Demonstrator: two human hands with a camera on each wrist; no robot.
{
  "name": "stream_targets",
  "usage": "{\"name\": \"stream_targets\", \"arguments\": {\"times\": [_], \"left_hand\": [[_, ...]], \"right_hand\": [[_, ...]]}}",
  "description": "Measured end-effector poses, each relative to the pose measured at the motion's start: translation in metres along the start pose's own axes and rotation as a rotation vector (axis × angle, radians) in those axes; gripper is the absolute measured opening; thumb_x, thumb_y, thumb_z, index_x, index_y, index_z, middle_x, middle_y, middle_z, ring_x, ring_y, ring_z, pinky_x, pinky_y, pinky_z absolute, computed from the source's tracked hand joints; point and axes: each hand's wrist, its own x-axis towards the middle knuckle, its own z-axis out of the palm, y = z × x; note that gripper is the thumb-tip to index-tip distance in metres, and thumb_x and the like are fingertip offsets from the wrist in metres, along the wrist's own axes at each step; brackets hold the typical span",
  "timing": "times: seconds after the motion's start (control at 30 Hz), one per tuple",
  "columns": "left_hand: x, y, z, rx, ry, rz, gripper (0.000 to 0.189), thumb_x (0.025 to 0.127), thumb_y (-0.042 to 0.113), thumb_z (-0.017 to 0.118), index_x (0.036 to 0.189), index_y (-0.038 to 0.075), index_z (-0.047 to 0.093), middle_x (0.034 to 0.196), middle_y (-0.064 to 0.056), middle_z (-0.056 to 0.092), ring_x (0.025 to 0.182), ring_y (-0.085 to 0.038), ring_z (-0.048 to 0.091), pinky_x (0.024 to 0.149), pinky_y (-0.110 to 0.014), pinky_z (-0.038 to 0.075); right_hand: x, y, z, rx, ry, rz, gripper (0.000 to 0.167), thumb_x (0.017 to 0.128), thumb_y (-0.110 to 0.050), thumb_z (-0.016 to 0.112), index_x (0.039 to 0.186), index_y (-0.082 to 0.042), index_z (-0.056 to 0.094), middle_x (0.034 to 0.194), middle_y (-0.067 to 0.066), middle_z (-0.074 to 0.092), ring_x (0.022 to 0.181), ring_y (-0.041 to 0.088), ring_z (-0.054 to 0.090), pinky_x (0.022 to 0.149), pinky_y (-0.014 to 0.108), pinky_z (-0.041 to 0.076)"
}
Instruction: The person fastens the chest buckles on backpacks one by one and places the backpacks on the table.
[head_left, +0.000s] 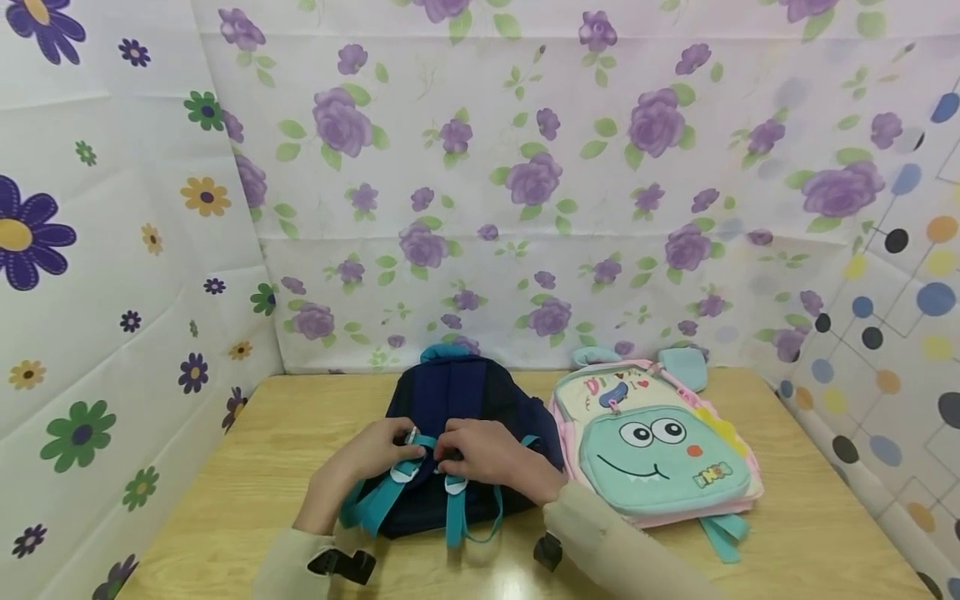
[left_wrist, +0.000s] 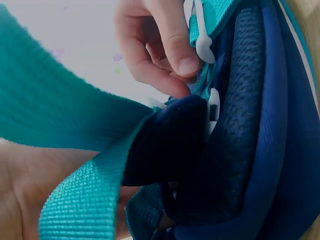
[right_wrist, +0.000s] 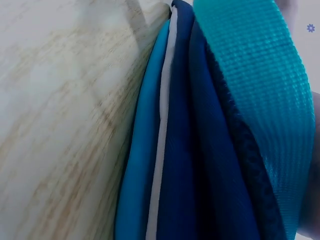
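Occupying the centre: navy backpack [head_left: 448, 392], turquoise straps [head_left: 384, 502] uppermost, on wooden table [head_left: 251, 467]. Left hand [head_left: 372, 448]: fingers curled, holding straps beside white buckle [head_left: 404, 472]. Right hand [head_left: 483, 450]: fingertips bent, pinching straps opposite. Step, as judged: strap handling at the buckles; next move calls for steady fingertips, slack webbing. Pale backpack [head_left: 675, 450] crowds the right; more room leftward; floral cloth [head_left: 487, 279] bounds the rear edge.

Rose cloth [head_left: 480, 108], daisy cloth [head_left: 135, 275] and dotted cloth [head_left: 892, 333] border a pale wood-grain table [head_left: 247, 475].
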Motion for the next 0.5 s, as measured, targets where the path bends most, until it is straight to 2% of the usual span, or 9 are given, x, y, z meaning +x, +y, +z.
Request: {"name": "stream_targets", "arguments": {"times": [0.13,0.3,0.5], "left_hand": [[0.002,0.0013,-0.0001,0.0,0.006,-0.033,0.021,0.095,0.024,0.068,0.085,0.011,0.055,0.074,0.0,0.049,0.067,-0.016,0.047,0.063,-0.03,0.037],[0.0022,0.0013,-0.0002,-0.003,0.003,-0.047,0.023,0.094,0.025,0.069,0.084,0.011,0.054,0.073,0.0,0.048,0.065,-0.016,0.045,0.061,-0.03,0.036],[0.0031,-0.0013,-0.0006,-0.008,-0.01,-0.049,0.024,0.093,0.026,0.07,0.084,0.011,0.055,0.071,0.001,0.047,0.062,-0.014,0.043,0.059,-0.029,0.036]], "right_hand": [[0.0035,-0.0003,-0.0007,-0.067,-0.025,0.044,0.023,0.091,-0.045,0.069,0.107,-0.031,0.076,0.095,-0.011,0.058,0.076,0.004,0.054,0.061,0.017,0.045],[0.008,-0.0031,-0.0008,-0.118,-0.063,0.1,0.028,0.087,-0.051,0.072,0.103,-0.029,0.077,0.089,-0.01,0.053,0.067,0.005,0.05,0.056,0.02,0.042],[0.0084,-0.0021,0.0017,-0.085,-0.088,0.111,0.024,0.087,-0.047,0.073,0.099,-0.027,0.078,0.089,-0.011,0.053,0.066,0.003,0.051,0.055,0.018,0.042]]}}
